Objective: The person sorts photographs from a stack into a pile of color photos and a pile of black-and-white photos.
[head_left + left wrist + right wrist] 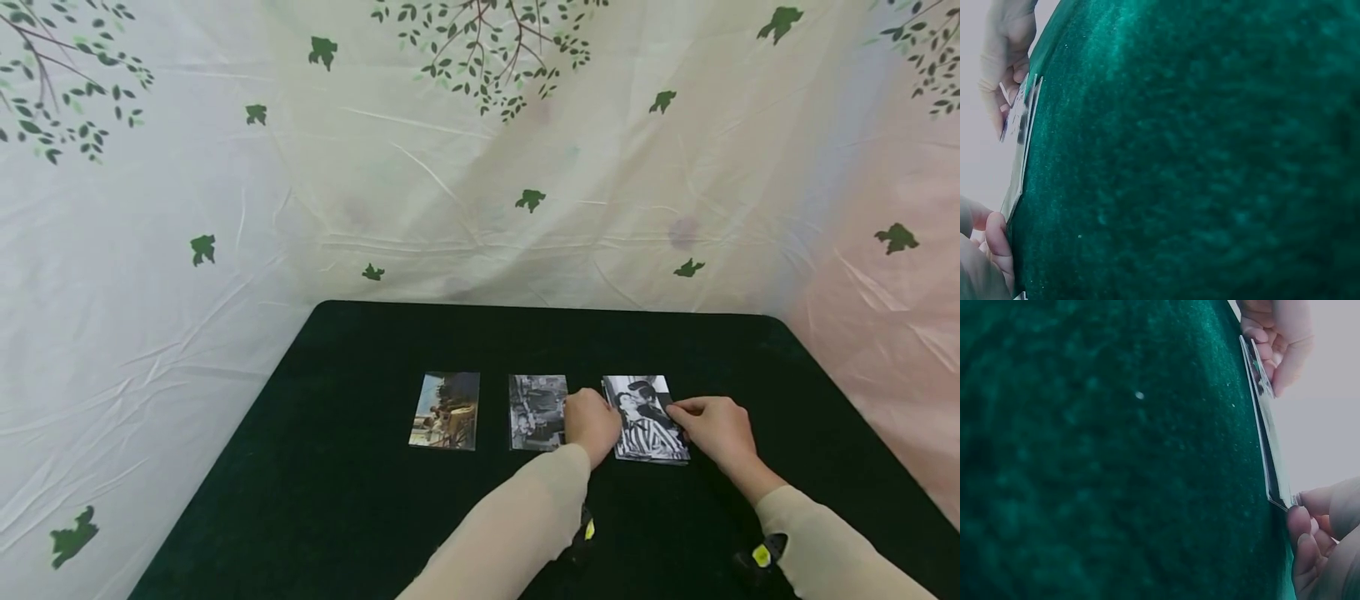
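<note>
A small stack of black-and-white photo cards lies on the right of the dark green table, its top card showing striped clothing. My left hand pinches its left edge, with thumb and fingertips at the card edge in the left wrist view. On the opposite side my right hand pinches the right edge between thumb and fingers. Seen edge-on in the right wrist view, the cards lie in slightly parted layers. Just left of my left hand is another black-and-white photo card, its right edge partly hidden by that hand.
A colour photo card lies farther left in the same row. The dark green tabletop has rounded far corners. Behind and beside it hangs a pale cloth printed with leaves and branches.
</note>
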Action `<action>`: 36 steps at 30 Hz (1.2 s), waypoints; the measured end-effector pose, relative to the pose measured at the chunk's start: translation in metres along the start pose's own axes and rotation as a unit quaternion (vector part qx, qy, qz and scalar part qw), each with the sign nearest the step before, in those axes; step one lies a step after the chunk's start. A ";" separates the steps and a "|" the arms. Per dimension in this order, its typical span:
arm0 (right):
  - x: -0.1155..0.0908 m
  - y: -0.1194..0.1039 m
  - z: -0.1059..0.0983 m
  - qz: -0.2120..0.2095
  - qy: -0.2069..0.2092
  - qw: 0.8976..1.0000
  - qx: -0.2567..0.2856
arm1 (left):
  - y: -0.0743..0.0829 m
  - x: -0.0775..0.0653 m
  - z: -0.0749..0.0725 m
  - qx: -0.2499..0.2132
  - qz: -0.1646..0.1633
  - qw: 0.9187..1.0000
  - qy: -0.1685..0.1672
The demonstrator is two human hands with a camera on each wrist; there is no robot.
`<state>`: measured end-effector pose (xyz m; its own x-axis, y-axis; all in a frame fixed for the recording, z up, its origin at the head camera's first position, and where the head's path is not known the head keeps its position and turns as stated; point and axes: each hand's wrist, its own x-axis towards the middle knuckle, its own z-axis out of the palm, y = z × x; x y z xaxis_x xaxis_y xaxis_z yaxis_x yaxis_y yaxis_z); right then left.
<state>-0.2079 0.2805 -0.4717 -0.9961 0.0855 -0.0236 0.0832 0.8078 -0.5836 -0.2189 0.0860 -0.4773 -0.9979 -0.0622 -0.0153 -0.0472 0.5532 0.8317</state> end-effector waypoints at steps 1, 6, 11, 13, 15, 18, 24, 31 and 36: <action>0.000 0.000 0.000 0.001 -0.002 1.000 0.000 | 0.000 0.000 0.000 0.000 -0.002 1.000 -0.002; -0.002 0.000 0.002 0.012 -0.014 1.000 0.004 | -0.001 -0.002 0.000 0.001 -0.009 1.000 -0.007; -0.002 0.001 0.004 0.017 -0.020 1.000 0.005 | -0.002 -0.001 0.003 -0.001 -0.004 1.000 -0.003; -0.002 0.002 0.004 0.016 -0.020 1.000 0.005 | -0.002 -0.001 0.004 -0.001 -0.001 1.000 0.003; -0.001 0.003 0.005 0.014 -0.020 1.000 0.004 | -0.002 -0.002 0.004 -0.002 -0.003 1.000 0.008; 0.000 0.004 0.006 0.014 -0.018 1.000 0.004 | -0.001 -0.003 0.004 -0.007 -0.012 1.000 0.012; -0.001 0.005 0.007 0.012 -0.015 1.000 0.006 | -0.003 -0.003 0.006 -0.021 -0.027 0.999 0.014; 0.000 0.005 0.008 0.020 -0.011 1.000 0.006 | -0.005 -0.002 0.008 -0.016 -0.022 0.999 0.020; 0.001 0.005 0.009 0.023 -0.009 1.000 0.008 | -0.006 -0.002 0.008 -0.014 -0.027 0.999 0.022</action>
<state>-0.2085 0.2796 -0.4816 -0.9915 0.1127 -0.0650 0.1291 0.7935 -0.5947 -0.2169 0.0893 -0.4865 -0.9910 -0.1289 -0.0361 -0.0991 0.5246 0.8455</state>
